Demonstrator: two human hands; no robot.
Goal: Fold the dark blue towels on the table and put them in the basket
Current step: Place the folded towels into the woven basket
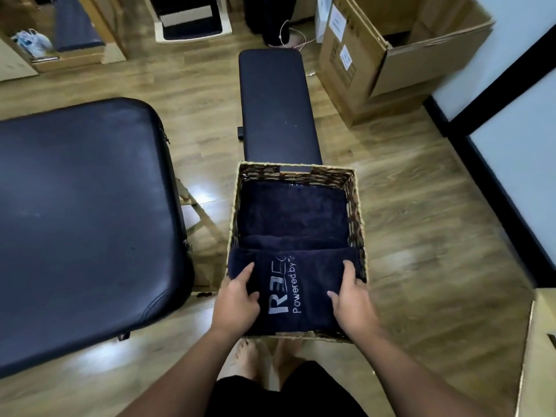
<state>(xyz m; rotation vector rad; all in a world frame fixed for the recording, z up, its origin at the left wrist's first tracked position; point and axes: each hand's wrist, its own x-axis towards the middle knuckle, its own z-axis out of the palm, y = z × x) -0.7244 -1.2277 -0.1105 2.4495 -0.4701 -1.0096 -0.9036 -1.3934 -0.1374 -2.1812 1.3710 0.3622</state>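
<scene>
A woven basket (356,206) stands on the floor in front of me. A folded dark blue towel (310,281) with white lettering lies over the basket's near half, its far edge at mid-basket. My left hand (237,299) grips the towel's left side and my right hand (352,299) grips its right side, fingers spread over the cloth. Another folded dark blue towel (291,212) lies deeper in the basket's far half. The padded dark blue table (81,212) to my left has no towel on the part in view.
A narrow dark padded bench (276,106) stands beyond the basket. Open cardboard boxes (391,55) sit at the far right by the wall. Another box edge (535,341) is at my right. My bare feet (264,359) are just before the basket on the wooden floor.
</scene>
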